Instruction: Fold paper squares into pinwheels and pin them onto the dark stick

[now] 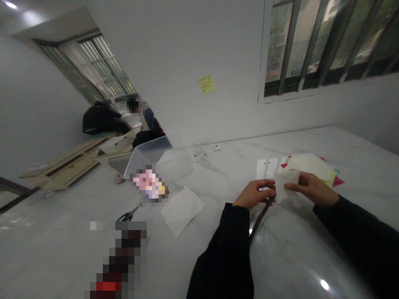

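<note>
My left hand and my right hand pinch a small piece of white paper between them, above the white marble table. A thin dark brown cord runs down from the paper's lower edge near my left hand. Whether it is fixed to the paper is hidden. Just beyond my right hand lies a cream paper sheet over red, yellow and blue paper shapes. Both black sleeves reach in from the bottom and right.
Black-handled scissors, a white paper sheet, a clear plastic box and two blurred objects lie to the left on the table. A seated person is at the far back. A wall has a yellow sticky note.
</note>
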Action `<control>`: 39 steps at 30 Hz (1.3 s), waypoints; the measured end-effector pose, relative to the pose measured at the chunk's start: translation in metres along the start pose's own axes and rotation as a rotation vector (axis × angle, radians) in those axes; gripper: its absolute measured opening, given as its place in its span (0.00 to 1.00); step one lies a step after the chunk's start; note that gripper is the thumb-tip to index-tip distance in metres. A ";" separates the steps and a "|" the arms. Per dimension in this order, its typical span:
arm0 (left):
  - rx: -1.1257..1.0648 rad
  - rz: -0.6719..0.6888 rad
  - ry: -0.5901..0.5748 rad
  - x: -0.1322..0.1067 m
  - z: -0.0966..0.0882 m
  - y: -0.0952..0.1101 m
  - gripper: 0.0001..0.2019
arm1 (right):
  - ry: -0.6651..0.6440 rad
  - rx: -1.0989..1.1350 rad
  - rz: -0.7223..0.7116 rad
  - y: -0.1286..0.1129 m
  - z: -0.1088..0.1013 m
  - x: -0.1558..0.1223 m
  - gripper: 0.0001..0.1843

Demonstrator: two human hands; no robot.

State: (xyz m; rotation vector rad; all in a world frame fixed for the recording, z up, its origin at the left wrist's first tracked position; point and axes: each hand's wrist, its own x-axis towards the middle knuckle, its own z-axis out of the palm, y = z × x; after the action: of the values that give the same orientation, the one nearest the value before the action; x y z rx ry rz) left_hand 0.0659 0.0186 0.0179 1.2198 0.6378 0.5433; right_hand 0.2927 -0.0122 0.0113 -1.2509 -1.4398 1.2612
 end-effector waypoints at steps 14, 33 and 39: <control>0.147 -0.026 0.070 0.002 -0.007 -0.006 0.23 | 0.246 0.137 0.060 0.008 -0.017 0.007 0.34; -0.094 0.070 0.340 0.012 -0.014 -0.012 0.20 | -0.622 -0.360 0.182 0.000 -0.008 -0.007 0.29; -0.106 0.086 0.375 0.012 -0.015 -0.011 0.20 | -0.519 -0.429 0.066 -0.005 -0.005 -0.004 0.27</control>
State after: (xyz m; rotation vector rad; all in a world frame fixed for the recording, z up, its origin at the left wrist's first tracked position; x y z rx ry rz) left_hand 0.0639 0.0341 0.0023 1.0567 0.8632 0.8792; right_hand 0.2979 -0.0151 0.0167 -1.3053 -2.1442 1.4372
